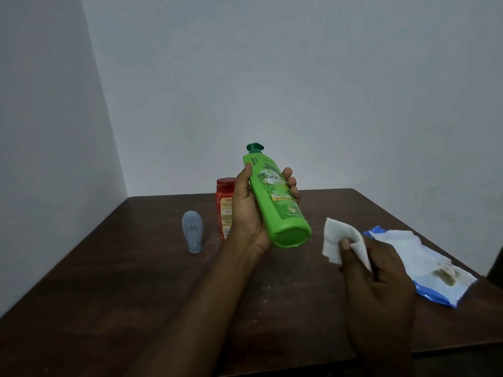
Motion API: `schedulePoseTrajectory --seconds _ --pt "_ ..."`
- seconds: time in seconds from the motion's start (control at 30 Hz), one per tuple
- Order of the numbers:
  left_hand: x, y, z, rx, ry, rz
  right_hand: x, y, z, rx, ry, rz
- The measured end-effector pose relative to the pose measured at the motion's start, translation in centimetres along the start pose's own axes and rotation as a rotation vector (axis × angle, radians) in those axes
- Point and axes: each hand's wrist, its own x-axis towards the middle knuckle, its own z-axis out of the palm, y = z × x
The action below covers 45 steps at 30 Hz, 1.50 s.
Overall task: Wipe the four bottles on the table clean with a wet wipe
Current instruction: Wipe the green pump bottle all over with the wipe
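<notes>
The left hand (249,210) grips a green bottle (275,197) around its middle, thumb on the near side and fingers curled round the far side. The bottle is lifted clear of the table (130,273) and tilted, with its dark green cap pointing up and away and its flat base turned toward the camera.

The right hand (381,281) sits lower and to the right, pinching a folded white wipe (337,236) between thumb and fingers. The wipe is near the bottle's base but apart from it.

Behind the left hand a red bottle (224,205) stands upright on the table, partly hidden by the hand. Just to its left a small grey-blue bottle (192,231) stands on its narrow end. A blue and white pack of wipes (435,268) lies flat on the table at the right, beyond the right hand, with loose white sheets on top. Pale walls (272,77) meet in a corner behind the dark brown table.
</notes>
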Motion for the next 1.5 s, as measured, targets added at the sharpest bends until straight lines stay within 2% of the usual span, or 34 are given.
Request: schedulePoseTrajectory --seconds 0.07,0.17,0.33,0.43,0.47,0.6,0.67,0.8,0.97,1.03,1.07,1.13,1.2,1.27,1.33,1.4,1.5 --pt "0.1 -0.1 0.0 -0.006 -0.004 0.005 -0.5 0.2 0.5 -0.096 0.118 -0.285" --pt "0.1 -0.4 -0.1 -0.013 -0.009 0.021 -2.0 0.4 2.0 -0.147 0.129 -0.490" --pt "0.1 -0.6 -0.5 -0.052 -0.012 0.033 -3.8 1.2 5.0 0.007 -0.059 -0.541" --pt "0.1 -0.2 -0.8 -0.052 -0.029 0.037 -3.7 1.1 4.1 0.090 -0.125 -0.510" --pt "0.1 -0.1 -0.9 -0.045 -0.030 0.036 -3.4 1.0 3.4 0.098 -0.102 -0.490" --pt "0.0 -0.3 -0.6 -0.024 -0.029 0.059 -1.1 0.6 1.7 0.074 0.160 -0.319" --pt "0.1 -0.5 -0.7 0.003 -0.028 0.074 -0.1 0.4 1.6 0.066 0.209 -0.285" --pt "0.1 -0.7 -0.9 0.047 -0.055 0.069 -1.0 0.8 2.4 0.042 -0.059 -0.419" --pt "-0.3 -0.6 -0.9 0.094 -0.073 0.085 -1.8 0.9 2.9 -0.116 -0.176 -0.724" --pt "-0.4 -0.5 -0.8 0.122 -0.106 0.078 -1.1 0.6 1.9 -0.082 -0.263 -0.788" --pt "-0.5 -0.4 -0.8 0.131 -0.124 0.075 -0.8 0.2 1.3 -0.027 -0.305 -0.777" --pt "-0.6 -0.5 -0.8 0.156 -0.168 0.057 -0.2 -0.7 -0.1 0.124 -0.309 -0.625" --pt "-0.8 -0.7 -0.9 0.193 -0.215 0.037 0.6 -1.7 -1.1 0.219 -0.197 -0.413" --pt "-0.9 -1.0 -1.0 0.219 -0.250 0.016 1.7 -2.3 -1.1 0.172 -0.081 -0.322" --pt "-1.1 -1.3 -0.9 0.216 -0.265 -0.006 2.4 -2.0 -0.5 0.005 -0.114 -0.417" --pt "-1.1 -1.5 -0.9 0.196 -0.252 -0.025 2.0 -1.0 0.4 -0.131 -0.206 -0.622" --pt "-1.1 -1.3 -0.9 0.178 -0.253 -0.020 0.0 1.3 2.6 -0.480 -0.267 -0.934"
